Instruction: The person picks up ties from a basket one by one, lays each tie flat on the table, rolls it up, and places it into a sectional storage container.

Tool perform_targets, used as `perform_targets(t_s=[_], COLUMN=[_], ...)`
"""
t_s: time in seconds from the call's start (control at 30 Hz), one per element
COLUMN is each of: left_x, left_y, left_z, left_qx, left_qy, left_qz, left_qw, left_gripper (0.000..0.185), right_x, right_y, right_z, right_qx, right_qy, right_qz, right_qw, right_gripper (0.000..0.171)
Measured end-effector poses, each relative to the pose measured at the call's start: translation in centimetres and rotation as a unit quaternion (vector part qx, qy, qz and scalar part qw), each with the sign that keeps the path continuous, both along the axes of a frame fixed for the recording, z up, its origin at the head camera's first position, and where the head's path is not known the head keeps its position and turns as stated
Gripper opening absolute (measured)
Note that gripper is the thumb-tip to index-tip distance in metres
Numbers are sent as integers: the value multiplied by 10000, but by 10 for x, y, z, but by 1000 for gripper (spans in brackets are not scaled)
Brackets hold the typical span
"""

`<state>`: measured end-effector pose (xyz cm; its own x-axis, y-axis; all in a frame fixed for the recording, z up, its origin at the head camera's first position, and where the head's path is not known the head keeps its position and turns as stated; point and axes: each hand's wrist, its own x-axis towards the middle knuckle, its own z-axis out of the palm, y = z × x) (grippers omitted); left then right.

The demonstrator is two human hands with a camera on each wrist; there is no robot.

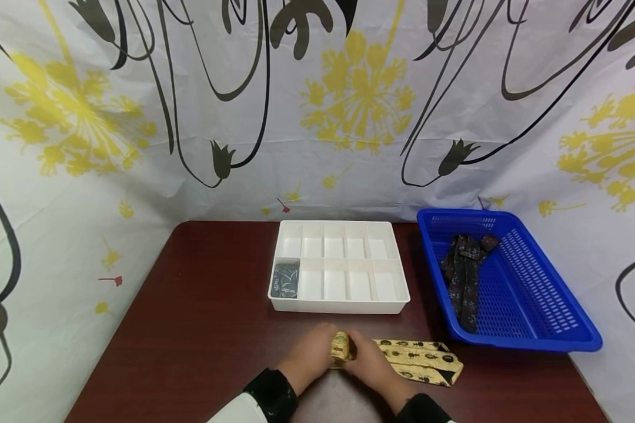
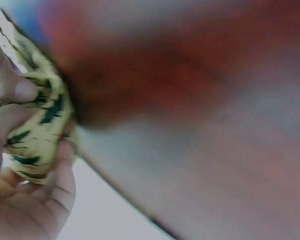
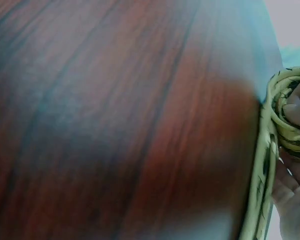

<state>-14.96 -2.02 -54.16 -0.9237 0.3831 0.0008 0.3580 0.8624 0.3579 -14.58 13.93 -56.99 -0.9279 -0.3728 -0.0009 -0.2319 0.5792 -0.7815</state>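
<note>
A yellow necktie (image 1: 418,359) with a dark insect print lies on the table, its near end wound into a coil. My left hand (image 1: 311,352) grips the coil from the left, its fingers curled round the printed cloth (image 2: 52,120) in the left wrist view. From the other side my right hand (image 1: 371,365) holds the same roll. The right wrist view shows the layered spiral (image 3: 280,117), with fingers at its centre and beneath it. The tie's flat, wide tail runs out to the right, near the basket.
Behind the hands stands a white compartment box (image 1: 338,306), with a dark grey patterned folded cloth (image 1: 286,281) in its front left cell. A blue basket (image 1: 529,341) at the right holds dark patterned neckties (image 1: 469,276). A printed curtain (image 1: 349,176) hangs behind the brown table (image 1: 201,329).
</note>
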Motion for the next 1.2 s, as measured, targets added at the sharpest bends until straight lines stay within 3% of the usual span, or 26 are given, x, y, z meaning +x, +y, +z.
perform_targets(t_s=[0.17, 0.33, 0.43, 0.53, 0.63, 0.7, 0.8, 0.9, 1.03, 1.2], left_x=[2, 0, -3, -4, -2, -1, 1, 2, 1, -2], left_y=[15, 15, 7, -5, -15, -20, -24, -24, -23, -16], left_z=[16, 14, 2, -11, -22, -27, -32, -33, -29, -18], left_qx=[-949, -937, -336, 785, 2011, 2540, 2993, 3091, 2878, 1939], left_qy=[-155, -207, -352, -633, -854, -895, -931, -928, -900, -627], left_qz=[394, 397, 372, 247, 56, -67, -63, -29, -22, -99], left_qw=[9946, 9946, 9981, 9946, 9758, 9630, 9496, 9465, 9534, 9790], left_gripper=[20, 31, 46, 57, 60, 61, 60, 55, 50, 41], right_x=[-1, -1, -2, -2, -2, -1, -1, 0, 1, 0], right_y=[-1, -1, -1, 1, 2, 4, 4, 4, 4, 6], right_z=[-1, -4, -5, -5, -6, -7, -9, -9, -9, -7], right_qx=[41, -1, -4, -66, -241, -381, -416, -395, -493, -428], right_qy=[83, -67, -120, -171, -254, -254, -145, -9, 53, -70], right_qz=[-16, -111, -134, -135, -111, -83, -84, -112, -98, -31], right_qw=[10000, 9999, 9998, 9997, 9993, 9989, 9990, 9992, 9987, 9991], right_gripper=[65, 62, 59, 58, 57, 57, 56, 55, 55, 58])
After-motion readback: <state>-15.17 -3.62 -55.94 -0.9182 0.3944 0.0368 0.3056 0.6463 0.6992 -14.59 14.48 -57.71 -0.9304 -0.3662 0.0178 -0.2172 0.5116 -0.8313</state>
